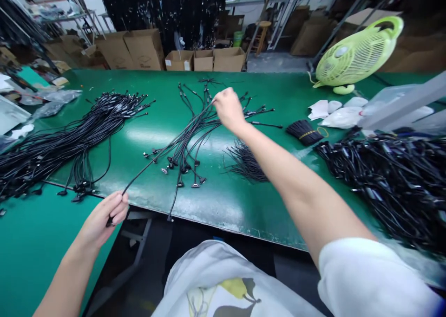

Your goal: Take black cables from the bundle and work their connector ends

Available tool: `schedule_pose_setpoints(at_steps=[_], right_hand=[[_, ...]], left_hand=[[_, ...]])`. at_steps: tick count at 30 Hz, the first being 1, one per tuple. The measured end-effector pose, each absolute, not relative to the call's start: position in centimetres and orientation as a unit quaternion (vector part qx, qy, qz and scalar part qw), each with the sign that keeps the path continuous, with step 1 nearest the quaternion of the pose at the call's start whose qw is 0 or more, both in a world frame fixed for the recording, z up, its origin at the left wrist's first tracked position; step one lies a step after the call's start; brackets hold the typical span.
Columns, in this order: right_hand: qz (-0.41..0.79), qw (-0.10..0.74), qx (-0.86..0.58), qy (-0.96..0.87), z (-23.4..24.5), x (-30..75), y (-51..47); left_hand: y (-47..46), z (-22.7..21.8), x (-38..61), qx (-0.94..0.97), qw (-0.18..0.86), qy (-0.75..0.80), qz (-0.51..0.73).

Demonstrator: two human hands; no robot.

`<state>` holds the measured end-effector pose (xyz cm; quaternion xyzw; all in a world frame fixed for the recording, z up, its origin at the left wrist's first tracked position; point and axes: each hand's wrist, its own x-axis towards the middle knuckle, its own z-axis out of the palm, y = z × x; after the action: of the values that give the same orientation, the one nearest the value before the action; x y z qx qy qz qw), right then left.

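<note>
Black sheathed cable handles light and limp, so it is best held near its ends. The left hand curls shut around the near end; the right hand pinches the far length, holding it straight above the green workbench mat.

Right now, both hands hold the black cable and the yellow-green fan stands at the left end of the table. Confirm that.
Wrong on one point: the head view shows the yellow-green fan at the right end of the green table, not the left. The left hand and right hand do hold the black cable.
</note>
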<state>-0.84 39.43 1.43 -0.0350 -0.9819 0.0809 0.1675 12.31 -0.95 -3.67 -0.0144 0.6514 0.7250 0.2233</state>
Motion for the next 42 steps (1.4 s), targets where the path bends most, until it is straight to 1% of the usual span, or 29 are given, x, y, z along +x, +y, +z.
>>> schedule_pose_setpoints(at_steps=[2,3,5,8,10,12,13,14,16,17,19,22,24,25,26,29,30,31,33,37,39,42], right_hand=[[0.042,0.218,-0.047,-0.974,3.7,0.6,41.1],[0.015,0.226,-0.038,-0.973,4.6,1.7,41.7],[-0.002,0.231,-0.032,-0.972,5.4,4.7,42.2],[-0.167,0.161,-0.004,-0.973,4.5,11.3,41.9],[-0.210,0.104,0.042,-0.971,3.1,16.5,40.9],[-0.172,0.050,0.120,-0.976,1.6,21.3,39.4],[-0.133,0.031,0.163,-0.977,1.0,23.1,38.6],[-0.092,0.025,0.198,-0.975,0.6,24.6,38.0],[-0.032,0.045,0.226,-0.973,0.3,26.2,37.4],[-0.017,0.066,0.214,-0.974,0.4,26.5,37.6],[0.005,0.101,0.168,-0.981,0.7,26.6,39.1],[0.068,0.099,0.143,-0.982,0.9,27.2,42.8],[0.093,0.116,0.130,-0.980,0.7,28.3,45.2],[0.085,0.140,0.104,-0.981,0.5,29.1,46.2],[0.062,0.172,0.067,-0.981,0.4,30.1,47.0],[-0.039,0.262,-0.048,-0.963,0.1,33.0,49.1],[-0.065,0.277,-0.081,-0.955,0.1,33.9,49.8],[-0.082,0.288,-0.114,-0.947,0.1,34.7,50.4],[-0.090,0.285,-0.180,-0.937,0.2,36.0,51.8],[-0.083,0.276,-0.289,-0.913,0.4,37.3,55.3],[-0.094,0.286,-0.317,-0.899,0.4,37.6,56.8],[-0.110,0.260,-0.313,-0.907,-0.2,37.8,57.5]], left_hand=[[-0.7,-4.0,12.4,-0.033,0.216,0.580,0.785],[0.0,-4.0,12.4,-0.030,0.220,0.549,0.806],[2.2,-4.1,12.0,-0.023,0.223,0.526,0.821],[5.8,-4.4,11.3,0.020,0.230,0.545,0.806],[8.4,-4.7,11.7,0.067,0.254,0.565,0.782],[11.3,-5.0,12.9,0.149,0.253,0.614,0.733],[12.7,-5.1,13.7,0.203,0.231,0.647,0.697],[14.2,-5.2,14.5,0.260,0.202,0.678,0.658],[16.7,-5.2,16.3,0.355,0.171,0.713,0.580],[17.8,-5.2,17.1,0.382,0.182,0.717,0.554],[19.3,-5.1,18.3,0.399,0.254,0.698,0.538],[20.6,-4.7,18.9,0.372,0.386,0.617,0.576],[21.1,-4.6,18.5,0.348,0.420,0.598,0.588],[21.2,-4.7,18.0,0.344,0.401,0.618,0.582],[21.4,-4.9,17.4,0.347,0.356,0.657,0.567],[21.5,-6.1,14.8,0.344,0.145,0.790,0.486],[21.4,-6.6,13.7,0.325,0.094,0.821,0.460],[21.2,-7.1,12.7,0.303,0.066,0.843,0.440],[20.7,-7.8,10.8,0.275,0.068,0.861,0.422],[19.6,-7.6,9.2,0.322,0.132,0.844,0.408],[19.2,-6.8,9.2,0.340,0.159,0.830,0.413],[19.0,-5.2,9.6,0.323,0.186,0.808,0.456]])
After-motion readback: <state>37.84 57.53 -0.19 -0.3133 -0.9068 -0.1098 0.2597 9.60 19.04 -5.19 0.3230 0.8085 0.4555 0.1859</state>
